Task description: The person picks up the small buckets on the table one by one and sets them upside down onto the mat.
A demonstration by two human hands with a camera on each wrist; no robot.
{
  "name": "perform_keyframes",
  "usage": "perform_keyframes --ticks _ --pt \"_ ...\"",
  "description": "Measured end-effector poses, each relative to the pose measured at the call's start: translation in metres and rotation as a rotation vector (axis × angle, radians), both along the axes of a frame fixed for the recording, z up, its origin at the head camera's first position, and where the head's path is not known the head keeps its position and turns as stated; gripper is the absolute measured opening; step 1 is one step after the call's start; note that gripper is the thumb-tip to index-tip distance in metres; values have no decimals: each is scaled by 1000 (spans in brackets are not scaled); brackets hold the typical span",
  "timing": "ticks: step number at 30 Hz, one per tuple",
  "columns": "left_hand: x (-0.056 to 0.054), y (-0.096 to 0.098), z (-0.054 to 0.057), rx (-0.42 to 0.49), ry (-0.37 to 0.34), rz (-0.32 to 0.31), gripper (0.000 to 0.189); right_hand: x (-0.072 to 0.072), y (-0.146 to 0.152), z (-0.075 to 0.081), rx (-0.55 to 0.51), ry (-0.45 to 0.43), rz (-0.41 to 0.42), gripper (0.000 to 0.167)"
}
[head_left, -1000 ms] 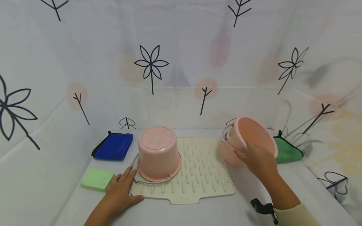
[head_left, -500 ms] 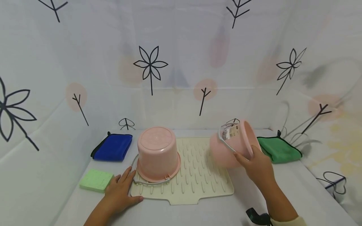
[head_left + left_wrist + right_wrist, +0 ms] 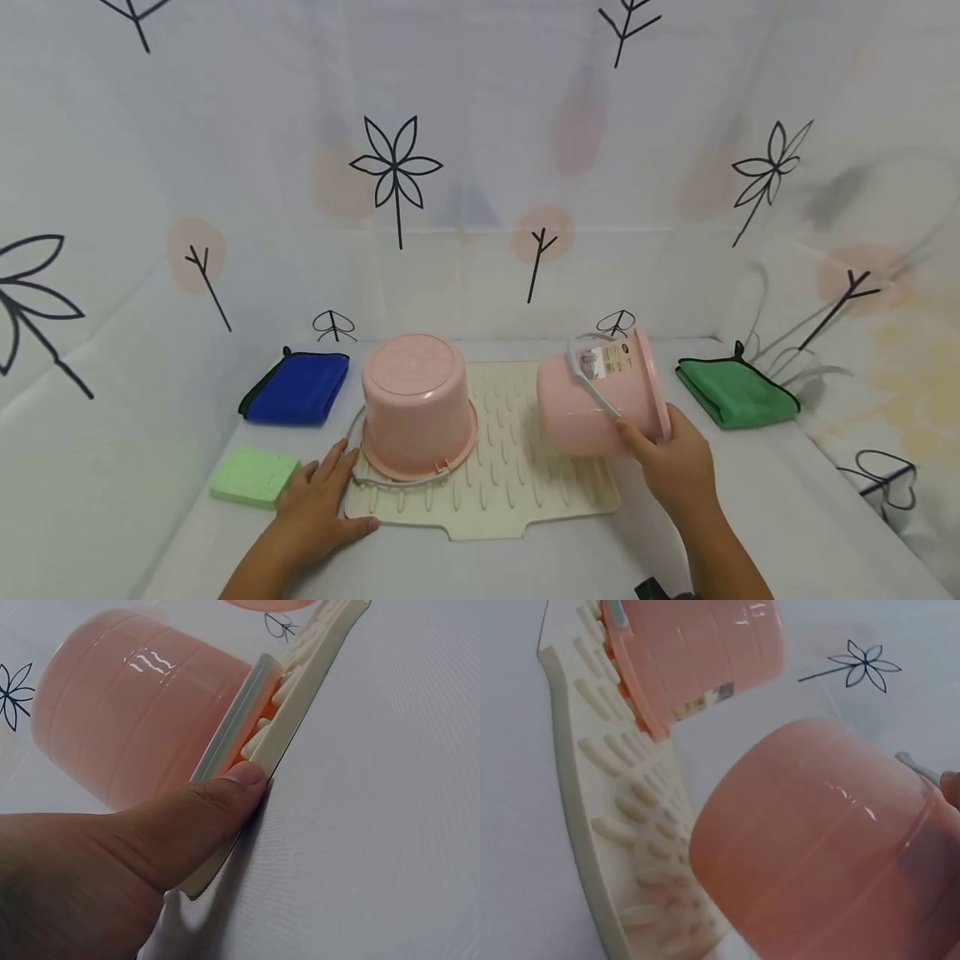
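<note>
My right hand (image 3: 678, 462) grips the rim of a small pink bucket (image 3: 592, 408), with thumb and fingers on either side of it. This bucket lies tilted on its side in the air over the right half of a cream ribbed drying mat (image 3: 517, 483). Its mouth faces right, and its grey handle and label show. A second pink bucket (image 3: 416, 392) stands upside down on the mat's left half, its grey handle around the rim. My left hand (image 3: 311, 512) rests at the mat's front left corner, fingers spread; its thumb (image 3: 202, 817) touches the mat's edge.
A light green sponge (image 3: 255, 477) lies left of my left hand. Behind it is a folded blue cloth (image 3: 296, 387). On the right side lies a folded green cloth (image 3: 738, 393). A white patterned curtain (image 3: 480, 275) hangs behind the white table.
My right hand has brought the bucket leftward from beside the green cloth to over the mat, turning its mouth away to the right. The left hand keeps its place at the mat.
</note>
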State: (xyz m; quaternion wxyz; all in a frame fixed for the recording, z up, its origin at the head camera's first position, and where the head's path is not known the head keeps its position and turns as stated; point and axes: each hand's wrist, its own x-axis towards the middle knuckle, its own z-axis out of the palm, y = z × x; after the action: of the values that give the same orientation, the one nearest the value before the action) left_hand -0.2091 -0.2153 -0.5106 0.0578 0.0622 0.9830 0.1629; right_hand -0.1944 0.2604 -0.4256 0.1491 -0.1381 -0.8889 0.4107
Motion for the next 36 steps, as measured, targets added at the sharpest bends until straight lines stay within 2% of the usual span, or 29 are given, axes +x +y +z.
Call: perform_keyframes --ticks 4,11,19,25,29,32,36 --pt "-1 0 1 2 -10 7 124 2 -2 -3 -60 -28 -17 92" --pt "-2 -2 0 -13 -17 14 125 2 -4 -14 -240 -78 -21 96" --pt "-1 0 3 5 -28 17 125 2 -6 -26 -342 -17 -33 94" --pt "-2 -1 6 34 10 -12 121 4 -6 -33 -373 35 -50 89" --pt "-2 -3 15 133 46 -25 109 4 -5 -35 -397 54 -38 84" --pt "-1 0 30 241 89 18 94 4 -5 -34 -405 57 -36 80" --pt "5 15 55 382 268 94 69 5 -5 -34 -412 52 -25 78"
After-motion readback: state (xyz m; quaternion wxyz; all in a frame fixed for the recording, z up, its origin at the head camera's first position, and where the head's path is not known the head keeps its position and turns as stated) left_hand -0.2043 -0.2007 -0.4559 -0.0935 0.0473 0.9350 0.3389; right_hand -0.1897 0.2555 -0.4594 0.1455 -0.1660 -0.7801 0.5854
